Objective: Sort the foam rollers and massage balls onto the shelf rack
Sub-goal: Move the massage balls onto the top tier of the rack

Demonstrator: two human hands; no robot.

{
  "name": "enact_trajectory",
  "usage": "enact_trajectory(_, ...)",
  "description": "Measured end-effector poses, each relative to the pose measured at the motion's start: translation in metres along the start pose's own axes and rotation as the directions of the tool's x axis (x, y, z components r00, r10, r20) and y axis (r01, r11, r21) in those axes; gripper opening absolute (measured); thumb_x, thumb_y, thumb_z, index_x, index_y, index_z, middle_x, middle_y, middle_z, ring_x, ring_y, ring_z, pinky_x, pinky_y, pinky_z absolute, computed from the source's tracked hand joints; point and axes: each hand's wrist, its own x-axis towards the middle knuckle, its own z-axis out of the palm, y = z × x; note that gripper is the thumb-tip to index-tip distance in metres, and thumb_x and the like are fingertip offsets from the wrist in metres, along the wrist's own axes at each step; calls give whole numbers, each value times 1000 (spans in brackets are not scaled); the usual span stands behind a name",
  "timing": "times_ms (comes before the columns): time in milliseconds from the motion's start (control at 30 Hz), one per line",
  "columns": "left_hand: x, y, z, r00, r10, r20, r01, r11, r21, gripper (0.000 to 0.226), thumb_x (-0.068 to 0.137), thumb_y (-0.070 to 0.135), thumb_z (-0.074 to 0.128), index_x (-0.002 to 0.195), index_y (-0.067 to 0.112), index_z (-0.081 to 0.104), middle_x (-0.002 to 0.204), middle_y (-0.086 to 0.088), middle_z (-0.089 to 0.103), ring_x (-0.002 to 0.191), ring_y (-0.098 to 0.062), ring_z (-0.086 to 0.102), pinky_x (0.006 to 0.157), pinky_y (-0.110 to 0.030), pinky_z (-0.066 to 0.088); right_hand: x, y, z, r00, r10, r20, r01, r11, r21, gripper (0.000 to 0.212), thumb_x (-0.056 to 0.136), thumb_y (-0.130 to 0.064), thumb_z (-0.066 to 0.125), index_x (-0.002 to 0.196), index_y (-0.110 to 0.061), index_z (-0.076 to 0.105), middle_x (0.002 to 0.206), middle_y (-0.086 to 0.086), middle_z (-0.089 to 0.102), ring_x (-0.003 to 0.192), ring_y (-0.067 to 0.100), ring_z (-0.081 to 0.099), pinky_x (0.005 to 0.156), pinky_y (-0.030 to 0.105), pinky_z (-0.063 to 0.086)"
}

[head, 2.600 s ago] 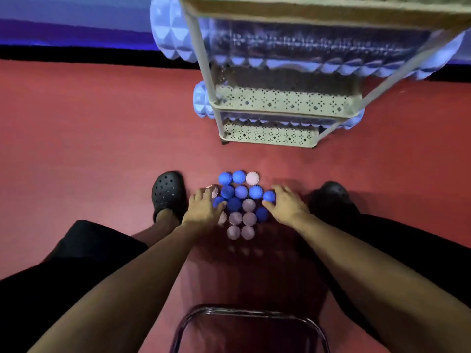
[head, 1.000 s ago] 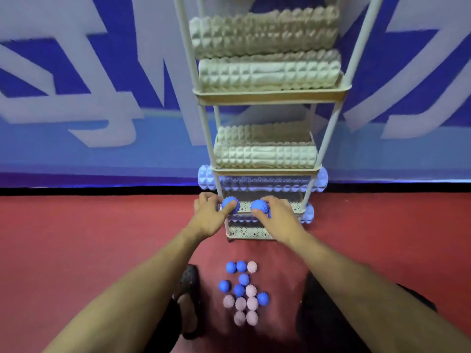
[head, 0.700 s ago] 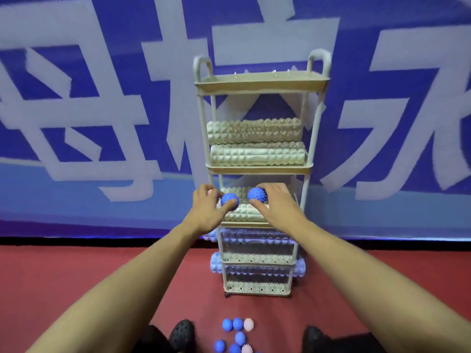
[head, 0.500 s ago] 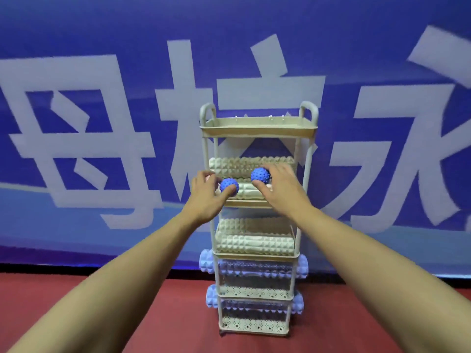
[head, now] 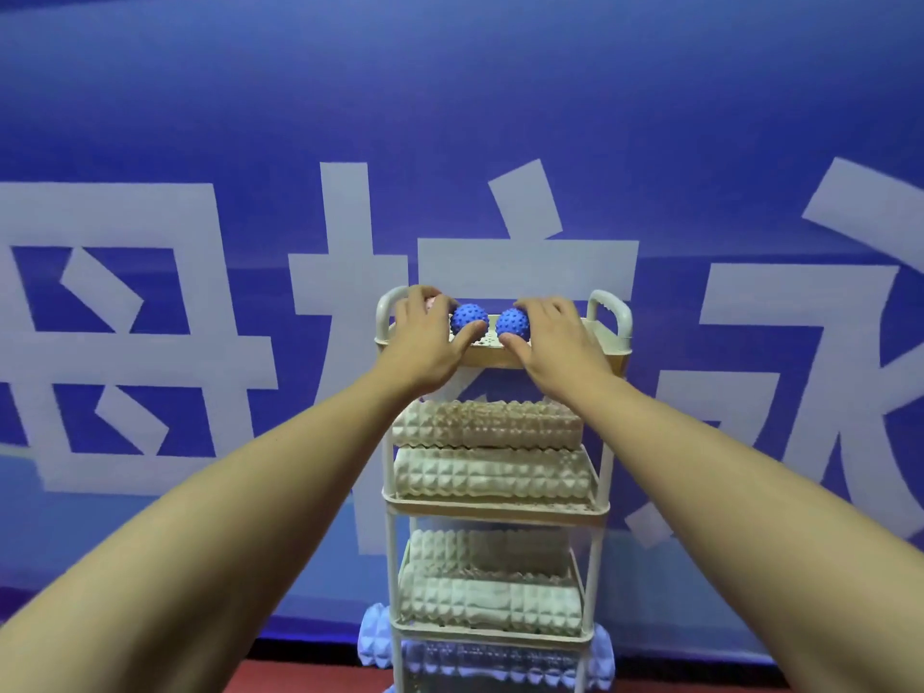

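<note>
holding one blue spiky massage ball (head: 469,318) in left hand (head: 425,342), pinched between thumb and fingers, hint of something pale pink tucked behind the fingers too but too hidden to call. gripping a second blue ball (head: 513,324) in right hand (head: 555,342) the same way, fingers curled over the top, thumb underneath. hovering both over the front lip of the top tray (head: 607,342) of the shelf rack (head: 602,472), balls nearly touching each other, just above the perforated tray floor.

sitting on the shelves below: cream foam rollers (head: 487,475) stacked two per tier on the next two tiers, pale blue rollers (head: 374,642) further down, partly cut off at the bottom edge.

judging step as release into top tray, not yet done.

risks from here:
- letting go too near the front lip, so balls rolling back over the edge and dropping to the floor. shallow tray wall, round balls, bouncy nubs.
- releasing both at once while nearly touching, knocking one sideways toward the handle (head: 609,312) gap.
- leaning wrists on the tray front, tipping or rolling a tall narrow rack, stacked rollers shifting off their shelves.
- dropping from height instead of setting down, ball bouncing out.

advising reaching deeper toward the tray's back wall, setting down low, opening fingers one hand at a time.
</note>
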Motion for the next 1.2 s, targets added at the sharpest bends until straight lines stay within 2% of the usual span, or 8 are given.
enact_trajectory(167,11,-9,20,996,-20,84,5,985,173,53,100,53,42,129,11,55,141,-10,40,130,-31,37,107,-40,34,9,0,25,993,37,109,-26,995,-101,47,107,-47,27,146,-23,40,145,-1,47,144,17,28,101,50,44)
enact_trajectory(300,10,-8,28,988,-38,146,-1,966,260,57,103,54,29,148,21,38,158,-9,28,148,-26,22,115,-49,29,3,0,32,995,3,103,22,968,-249,47,108,-43,18,150,-27,30,154,-10,36,156,17,8,94,52,44)
enact_trajectory(467,-6,-9,33,998,64,0,-62,953,296,55,102,55,32,143,21,47,149,-4,46,138,-23,40,116,-45,24,-10,6,38,996,-87,19,88,949,-303,68,100,-52,7,151,-19,38,155,1,43,151,23,25,115,46,30)
enact_trajectory(533,-17,-14,33,993,113,-34,-95,940,326,55,102,55,32,141,21,47,146,-4,48,136,-24,41,117,-45,24,-21,8,41,995,-93,-47,79,966,-245,73,98,-53,9,149,-14,44,153,8,47,150,27,30,120,46,26)
enact_trajectory(700,-46,-20,23,989,149,-14,-134,921,367,69,97,61,18,146,18,42,153,-7,41,144,-24,32,121,-46,17,-47,8,42,987,-123,-105,101,977,-190,61,102,-48,24,148,-13,45,156,10,43,150,26,29,123,45,23)
enact_trajectory(833,-77,-27,20,985,173,-7,-157,908,389,62,102,54,26,153,18,32,159,-4,31,149,-22,25,121,-46,20,-75,2,40,966,-228,-121,206,964,-169,50,105,-38,40,149,-14,44,157,8,40,149,24,30,123,44,24)
enact_trajectory(1000,-142,-38,36,984,166,69,-180,915,362,61,102,51,28,152,17,35,160,-5,33,147,-22,31,121,-45,23,-128,-2,65,943,-331,35,332,929,-163,50,101,-40,39,142,-15,54,146,8,53,137,26,48,115,42,34)
enact_trajectory(1200,-249,-71,77,968,48,246,-132,931,340,60,103,52,28,152,18,36,158,-5,36,145,-22,34,120,-45,26,-220,-2,121,921,-283,267,319,943,-100,56,100,-48,35,139,-14,57,138,6,59,126,27,56,106,42,44)
